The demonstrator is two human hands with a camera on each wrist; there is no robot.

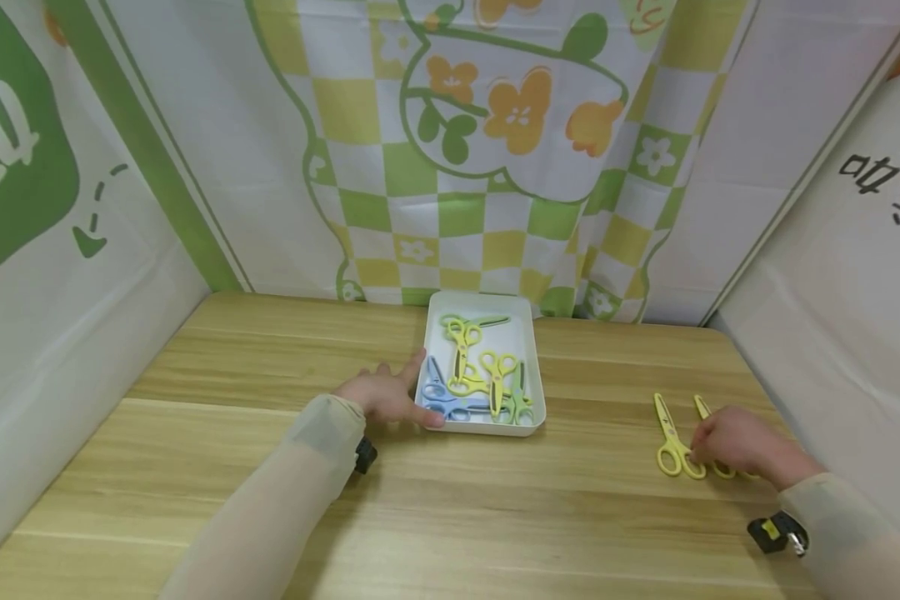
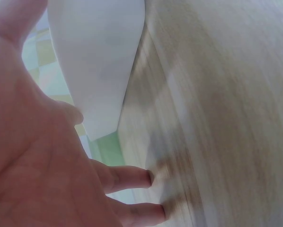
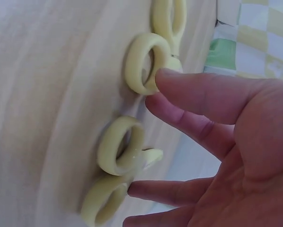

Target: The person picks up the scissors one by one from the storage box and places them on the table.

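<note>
In the head view my left hand (image 1: 381, 394) rests against the left side and front corner of a white tray (image 1: 521, 431). Its fingers are spread, with thumb and index finger touching the tray's wall. Several yellow, blue and green scissors lie inside, among them a yellow pair (image 1: 497, 379) and a blue pair (image 1: 457, 407). At the right, thumb and index finger of my right hand (image 1: 742, 440) pinch a handle loop of yellow scissors (image 1: 669, 433) lying on the table. A second yellow pair (image 1: 701, 407) lies beneath that hand, partly hidden; its loops (image 3: 120, 146) show in the right wrist view.
The wooden table (image 1: 570, 517) meets a patterned curtain (image 1: 487, 208) at the back. White printed cloth walls (image 1: 855, 292) stand at left and right. Each wrist wears a small black camera, such as the one at the right (image 1: 768, 533).
</note>
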